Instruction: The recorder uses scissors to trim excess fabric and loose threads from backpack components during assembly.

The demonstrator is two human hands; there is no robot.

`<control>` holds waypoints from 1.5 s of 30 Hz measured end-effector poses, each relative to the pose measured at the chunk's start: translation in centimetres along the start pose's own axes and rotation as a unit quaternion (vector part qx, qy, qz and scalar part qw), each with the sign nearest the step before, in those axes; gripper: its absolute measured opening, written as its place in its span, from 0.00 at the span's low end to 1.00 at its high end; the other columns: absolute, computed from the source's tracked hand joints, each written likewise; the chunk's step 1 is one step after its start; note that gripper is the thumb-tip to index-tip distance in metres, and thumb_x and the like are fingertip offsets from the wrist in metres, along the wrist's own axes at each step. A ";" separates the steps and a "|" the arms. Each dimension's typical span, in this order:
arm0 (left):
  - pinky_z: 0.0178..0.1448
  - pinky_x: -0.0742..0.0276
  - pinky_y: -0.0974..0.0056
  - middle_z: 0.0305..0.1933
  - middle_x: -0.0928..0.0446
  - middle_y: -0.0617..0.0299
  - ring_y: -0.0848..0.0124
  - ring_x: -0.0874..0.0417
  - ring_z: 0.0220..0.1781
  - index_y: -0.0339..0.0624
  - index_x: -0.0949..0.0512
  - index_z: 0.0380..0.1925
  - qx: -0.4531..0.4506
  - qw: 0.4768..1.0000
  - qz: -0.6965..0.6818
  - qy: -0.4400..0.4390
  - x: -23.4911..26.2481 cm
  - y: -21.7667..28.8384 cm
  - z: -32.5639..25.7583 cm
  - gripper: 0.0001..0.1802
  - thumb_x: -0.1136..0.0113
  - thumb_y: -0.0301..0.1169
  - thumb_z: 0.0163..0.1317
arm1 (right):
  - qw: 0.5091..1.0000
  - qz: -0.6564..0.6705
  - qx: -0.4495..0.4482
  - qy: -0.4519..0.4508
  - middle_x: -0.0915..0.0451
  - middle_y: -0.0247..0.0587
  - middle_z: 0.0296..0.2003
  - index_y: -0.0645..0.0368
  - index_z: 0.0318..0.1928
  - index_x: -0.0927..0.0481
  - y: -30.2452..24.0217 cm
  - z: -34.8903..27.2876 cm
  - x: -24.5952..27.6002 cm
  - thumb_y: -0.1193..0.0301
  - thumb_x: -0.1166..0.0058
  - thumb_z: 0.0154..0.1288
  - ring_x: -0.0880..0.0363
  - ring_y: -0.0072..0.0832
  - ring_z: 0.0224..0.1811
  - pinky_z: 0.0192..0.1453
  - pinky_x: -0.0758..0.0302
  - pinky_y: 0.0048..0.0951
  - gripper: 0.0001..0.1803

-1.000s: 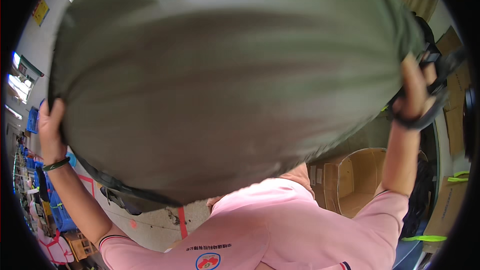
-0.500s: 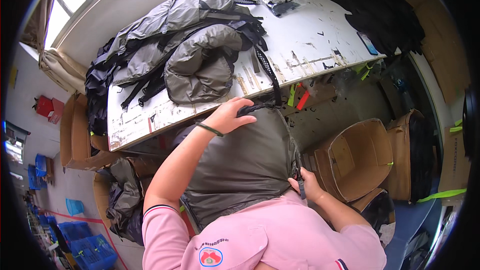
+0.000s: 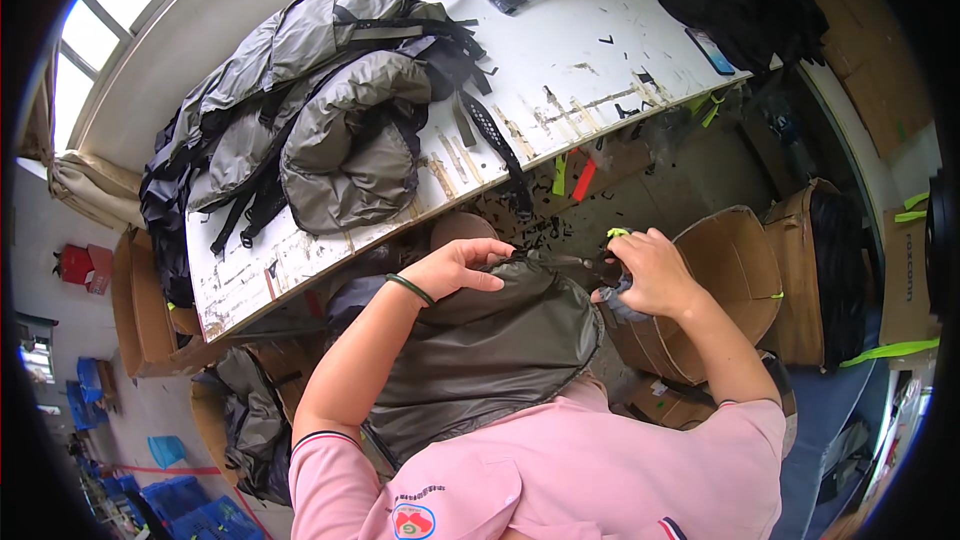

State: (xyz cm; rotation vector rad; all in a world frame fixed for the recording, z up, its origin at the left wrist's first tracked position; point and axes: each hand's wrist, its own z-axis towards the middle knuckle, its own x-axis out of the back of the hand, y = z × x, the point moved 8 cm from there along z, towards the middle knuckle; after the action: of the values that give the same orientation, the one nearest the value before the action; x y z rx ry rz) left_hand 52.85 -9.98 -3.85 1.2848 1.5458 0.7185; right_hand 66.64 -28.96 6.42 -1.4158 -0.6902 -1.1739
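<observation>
A grey-olive fabric bag (image 3: pixel 480 355) lies across my lap, its upper edge bunched and dark. My left hand (image 3: pixel 455 270), with a dark green band at the wrist, is closed on that edge near its middle. To the right my right hand (image 3: pixel 650 278) is raised, with thumb and fingers curled round a dark, narrow piece at the bag's upper right corner. A small grey flap (image 3: pixel 622 308) hangs beneath its fingers, and a bit of neon green shows at the fingertips. What exactly sits inside either grip is partly hidden.
Beyond my hands stands a worn white table (image 3: pixel 570 60), with a pile of grey bags (image 3: pixel 350 140) on its left and black fabric (image 3: pixel 740 10) at the far right. Open cardboard boxes (image 3: pixel 735 260) stand on the right; another box with grey fabric (image 3: pixel 245 410) is at lower left.
My right hand has risen from the bag's lower right side to its upper right corner. The bag's top has sunk and folded toward me, and my left hand has moved slightly down.
</observation>
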 end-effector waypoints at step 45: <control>0.58 0.31 0.72 0.47 0.21 0.70 0.80 0.26 0.49 0.39 0.23 0.57 -0.037 0.998 0.037 -0.029 -2.5 1.1 -1.2 0.26 0.31 0.21 0.56 | 0.963 -0.132 0.089 -0.216 0.20 0.43 0.26 0.55 0.29 0.24 -2.8 6.6 -0.3 0.50 0.27 0.45 0.20 0.42 0.30 0.42 0.32 0.37 0.24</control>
State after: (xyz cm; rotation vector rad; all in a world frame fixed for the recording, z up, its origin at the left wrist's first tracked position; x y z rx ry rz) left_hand 52.08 -11.91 -1.68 1.3019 1.4190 0.7719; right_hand 65.81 -22.01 7.95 -1.4688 -1.2911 -0.9768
